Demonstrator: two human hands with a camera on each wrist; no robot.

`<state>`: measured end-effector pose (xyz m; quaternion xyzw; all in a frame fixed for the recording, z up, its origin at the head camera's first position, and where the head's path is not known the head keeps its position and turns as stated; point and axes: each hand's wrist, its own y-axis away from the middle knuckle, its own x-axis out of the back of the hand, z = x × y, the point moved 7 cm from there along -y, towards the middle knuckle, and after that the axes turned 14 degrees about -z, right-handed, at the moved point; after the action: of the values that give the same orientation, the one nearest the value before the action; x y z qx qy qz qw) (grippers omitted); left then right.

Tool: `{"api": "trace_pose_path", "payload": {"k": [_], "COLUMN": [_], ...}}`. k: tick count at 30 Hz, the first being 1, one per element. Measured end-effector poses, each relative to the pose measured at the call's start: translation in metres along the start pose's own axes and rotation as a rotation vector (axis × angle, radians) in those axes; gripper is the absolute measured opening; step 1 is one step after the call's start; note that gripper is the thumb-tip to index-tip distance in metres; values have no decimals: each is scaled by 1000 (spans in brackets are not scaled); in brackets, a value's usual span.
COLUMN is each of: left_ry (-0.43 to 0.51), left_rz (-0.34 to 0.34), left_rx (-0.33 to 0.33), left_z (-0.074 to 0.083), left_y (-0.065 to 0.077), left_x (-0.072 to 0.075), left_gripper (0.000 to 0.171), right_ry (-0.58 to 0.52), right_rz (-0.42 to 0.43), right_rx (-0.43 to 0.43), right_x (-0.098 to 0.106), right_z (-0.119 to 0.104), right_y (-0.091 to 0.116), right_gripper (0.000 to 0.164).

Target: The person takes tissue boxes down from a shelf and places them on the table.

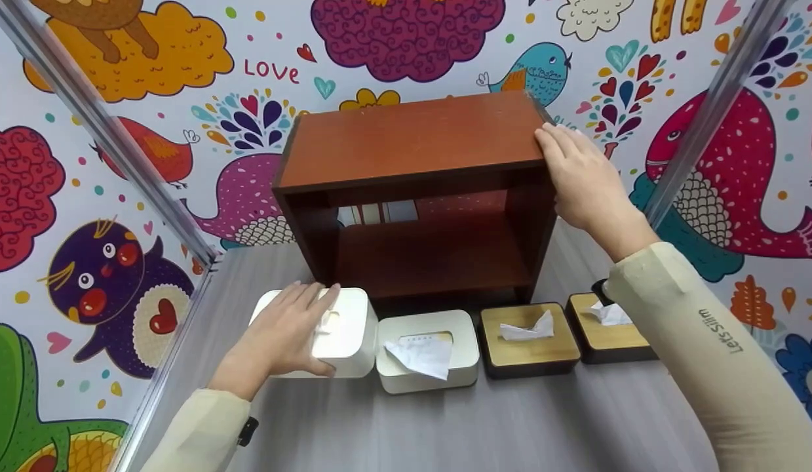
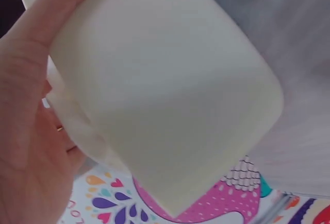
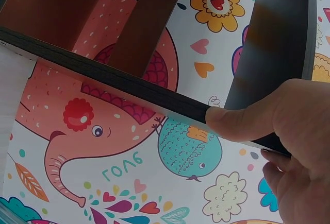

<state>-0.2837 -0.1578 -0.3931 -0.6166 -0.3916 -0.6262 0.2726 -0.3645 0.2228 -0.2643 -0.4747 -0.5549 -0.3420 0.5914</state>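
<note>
My left hand grips a white tissue box at the left, its thumb against the near side and its fingers across the top. In the left wrist view the box's smooth wall fills the middle, partly covered by the thumb. A reddish-brown wooden shelf with dark edges stands behind the boxes. My right hand holds the shelf's upper right corner. In the right wrist view the thumb lies on the dark edge and the fingers bend round behind it.
Right of the held box, a second white tissue box and two wooden-topped ones stand in a row, tissues poking out. The right forearm partly covers the last. Cartoon-printed walls and metal posts bound the grey table.
</note>
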Motion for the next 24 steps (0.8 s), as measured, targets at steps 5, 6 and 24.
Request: {"api": "trace_pose_path", "payload": {"k": [5, 6, 24], "left_ry": [-10, -13, 18], "left_rz": [5, 4, -65], "left_rx": [14, 15, 91], "left_z": [-12, -14, -33], "left_y": [3, 3, -8], "left_x": [-14, -18, -95], "left_gripper": [122, 122, 123], "right_ry": [-7, -9, 0], "right_rz": [-1, -3, -6], "right_rx": [-4, -6, -16], "right_x": [0, 0, -2], "right_z": [1, 1, 2], "right_y": [1, 1, 0], "right_gripper": [97, 97, 98]}}
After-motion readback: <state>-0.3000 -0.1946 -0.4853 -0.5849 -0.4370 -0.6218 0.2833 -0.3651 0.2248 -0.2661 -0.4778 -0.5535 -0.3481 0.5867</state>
